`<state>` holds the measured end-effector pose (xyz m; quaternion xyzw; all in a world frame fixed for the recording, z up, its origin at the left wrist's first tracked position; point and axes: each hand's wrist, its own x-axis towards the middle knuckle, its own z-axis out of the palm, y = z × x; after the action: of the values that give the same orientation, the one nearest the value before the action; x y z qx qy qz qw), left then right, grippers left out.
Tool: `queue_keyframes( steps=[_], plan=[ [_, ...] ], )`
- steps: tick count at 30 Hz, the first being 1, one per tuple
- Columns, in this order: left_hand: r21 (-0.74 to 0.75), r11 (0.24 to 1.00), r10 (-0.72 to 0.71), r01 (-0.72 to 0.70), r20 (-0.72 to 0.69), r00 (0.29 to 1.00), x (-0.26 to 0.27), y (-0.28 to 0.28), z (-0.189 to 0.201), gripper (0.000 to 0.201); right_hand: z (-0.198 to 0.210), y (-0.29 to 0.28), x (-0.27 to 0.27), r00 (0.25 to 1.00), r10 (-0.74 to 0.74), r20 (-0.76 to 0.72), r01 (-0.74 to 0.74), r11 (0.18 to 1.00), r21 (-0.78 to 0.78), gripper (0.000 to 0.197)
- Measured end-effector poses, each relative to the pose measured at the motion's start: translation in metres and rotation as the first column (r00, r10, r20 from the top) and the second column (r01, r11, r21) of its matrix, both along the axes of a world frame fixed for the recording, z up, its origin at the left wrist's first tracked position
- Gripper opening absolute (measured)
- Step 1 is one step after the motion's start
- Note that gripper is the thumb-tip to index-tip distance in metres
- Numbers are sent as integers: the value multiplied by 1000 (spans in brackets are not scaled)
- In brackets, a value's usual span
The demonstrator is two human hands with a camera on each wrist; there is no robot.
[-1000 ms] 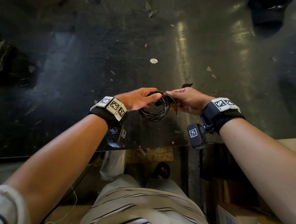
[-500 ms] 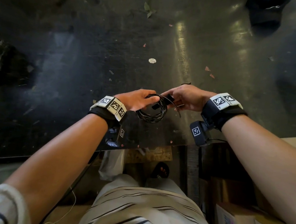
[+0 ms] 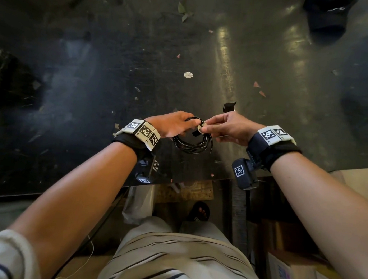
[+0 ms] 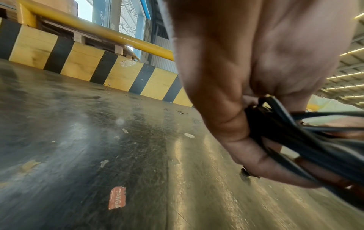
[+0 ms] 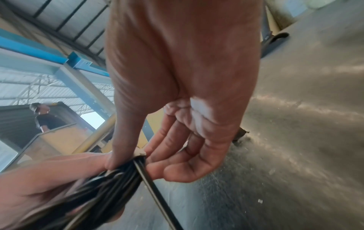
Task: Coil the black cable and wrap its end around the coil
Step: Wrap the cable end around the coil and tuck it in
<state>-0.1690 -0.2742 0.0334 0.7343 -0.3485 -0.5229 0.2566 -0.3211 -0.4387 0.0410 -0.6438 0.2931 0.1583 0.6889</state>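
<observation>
The black cable (image 3: pixel 191 144) hangs as a small coil of several loops between both hands, above the dark table (image 3: pixel 95 89). My left hand (image 3: pixel 175 125) grips the coil's upper left, fingers curled through the loops (image 4: pixel 279 133). My right hand (image 3: pixel 221 126) pinches the cable's pale plug end (image 3: pixel 202 125) between thumb and forefinger at the top of the coil (image 5: pixel 110 186). In the right wrist view the plug end (image 5: pixel 140 152) sits at the thumb tip, and one strand runs down from it.
A small black strap (image 3: pixel 229 106) lies on the table just beyond my right hand. A white disc (image 3: pixel 188 74) and paper scraps dot the surface. A yellow-black striped barrier (image 4: pixel 94 68) bounds the far side. Cardboard boxes (image 3: pixel 299 276) stand below right.
The right hand has shifted its hold to the cable's plug end and brought it to the top of the coil, close to the left fingers. The left hand still holds the coil.
</observation>
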Motion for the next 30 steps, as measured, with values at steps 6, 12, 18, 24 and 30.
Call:
queue_keyframes(
  steps=[6,12,18,24,30],
  plan=[
    [13,991,131,-130,-115,985,-8,-4,-3,25,-4,4,-1,997,10,-80,-6,999,49,12],
    [-36,999,41,-39,56,998,-10,-4,6,23,0,5,5,988,54,-145,-43,996,75,7],
    [-26,1000,-10,13,136,991,-15,-11,6,30,-4,7,1,986,39,-162,-54,995,-90,8],
    [25,996,78,-80,87,993,-13,-14,-3,29,-13,10,1,986,11,-165,-61,951,-303,11],
    [1,957,288,-290,-128,949,-17,-19,-14,20,-14,15,-5,996,-80,-47,54,913,-405,19]
  ],
)
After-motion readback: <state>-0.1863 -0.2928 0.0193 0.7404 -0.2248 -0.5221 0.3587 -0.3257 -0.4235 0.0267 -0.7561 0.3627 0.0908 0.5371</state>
